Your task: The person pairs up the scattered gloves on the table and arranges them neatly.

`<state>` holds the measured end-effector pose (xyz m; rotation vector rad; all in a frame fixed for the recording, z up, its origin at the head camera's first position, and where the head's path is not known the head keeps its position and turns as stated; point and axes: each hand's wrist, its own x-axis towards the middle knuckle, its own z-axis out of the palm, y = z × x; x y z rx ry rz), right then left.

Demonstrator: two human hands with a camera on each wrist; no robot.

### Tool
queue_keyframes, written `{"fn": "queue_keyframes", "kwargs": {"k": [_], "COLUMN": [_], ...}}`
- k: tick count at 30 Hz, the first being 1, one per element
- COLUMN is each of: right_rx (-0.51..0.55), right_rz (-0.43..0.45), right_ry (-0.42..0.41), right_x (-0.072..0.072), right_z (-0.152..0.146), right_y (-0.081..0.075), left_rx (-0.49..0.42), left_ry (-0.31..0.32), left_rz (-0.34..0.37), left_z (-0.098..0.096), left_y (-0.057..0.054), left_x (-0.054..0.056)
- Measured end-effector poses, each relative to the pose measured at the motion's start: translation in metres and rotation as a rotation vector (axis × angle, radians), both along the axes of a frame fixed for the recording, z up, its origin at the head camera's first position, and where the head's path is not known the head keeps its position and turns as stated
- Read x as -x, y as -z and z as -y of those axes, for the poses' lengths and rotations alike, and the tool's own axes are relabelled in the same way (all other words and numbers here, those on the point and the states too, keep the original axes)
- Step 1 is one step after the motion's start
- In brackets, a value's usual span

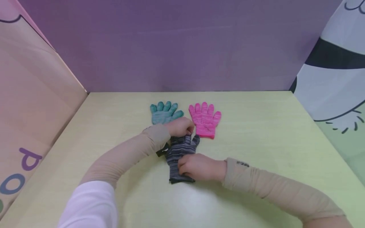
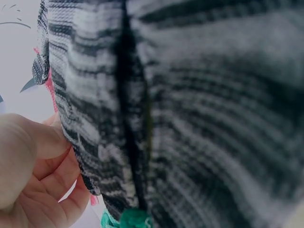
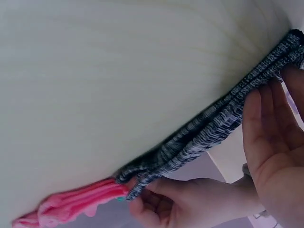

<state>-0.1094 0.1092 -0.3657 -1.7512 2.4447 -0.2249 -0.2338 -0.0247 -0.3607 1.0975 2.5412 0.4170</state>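
A black-and-grey striped knit glove [image 1: 182,152] lies at the middle of the table, its dark cuff toward me and its fingers pointing away. At its finger end, my left hand [image 1: 181,126] pinches the knit and hides some of the glove's fingers. In the left wrist view the thumb [image 2: 45,137] presses on the glove's edge, and the striped knit fills most of that picture. Lower down near the cuff, my right hand [image 1: 199,166] has its fingers bent and pinches the upper knit. Stacked striped layers [image 3: 204,123] show edge-on in the right wrist view.
A teal glove [image 1: 163,112] lies flat behind my left hand, its cuff covered. Right of it is a pink glove [image 1: 205,120], fingers spread away from me. A small black item [image 1: 163,150] shows below the left wrist. A purple panel [image 1: 182,47] stands behind the table.
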Motion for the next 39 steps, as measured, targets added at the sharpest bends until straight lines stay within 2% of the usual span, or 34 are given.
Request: {"fn": "queue_keyframes", "kwargs": {"k": [4, 6, 9, 13, 16, 18, 22, 24, 29, 33, 39], "right_rx": [-0.001, -0.008, -0.016, -0.003, 0.037, 0.093, 0.222, 0.267, 0.288, 0.260, 0.249], "right_rz": [-0.008, 0.043, 0.142, 0.244, 0.269, 0.271, 0.313, 0.360, 0.466, 0.500, 0.483], "right_ry": [-0.014, 0.001, 0.028, 0.063, 0.120, 0.187, 0.372, 0.478, 0.704, 0.810, 0.860], "right_x": [0.000, 0.002, 0.004, 0.006, 0.010, 0.014, 0.026, 0.033, 0.048, 0.055, 0.063], "right_z": [0.000, -0.002, -0.005, -0.009, -0.016, -0.021, -0.036, -0.042, -0.050, -0.049, -0.041], "right_y": [-0.002, -0.003, -0.006, -0.010, -0.013, -0.016, -0.020, -0.021, -0.021, -0.017, -0.006], "left_rx": [0.046, 0.062, 0.031, 0.004, 0.027, 0.037, 0.028, 0.029, 0.067, 0.101, 0.125], "left_ry": [0.003, 0.022, 0.020, 0.011, 0.024, 0.048, 0.116, 0.143, 0.169, 0.177, 0.183], "left_rz": [-0.018, -0.035, -0.039, -0.092, -0.152, -0.184, -0.196, -0.190, -0.176, -0.171, -0.170], "left_z": [-0.002, -0.002, 0.002, 0.014, 0.025, 0.031, 0.039, 0.042, 0.044, 0.043, 0.044], "left_y": [-0.001, -0.002, -0.005, -0.014, -0.019, -0.021, -0.020, -0.018, -0.013, -0.011, -0.007], "left_x": [0.000, 0.000, -0.002, -0.014, -0.028, -0.039, -0.057, -0.065, -0.078, -0.084, -0.089]}}
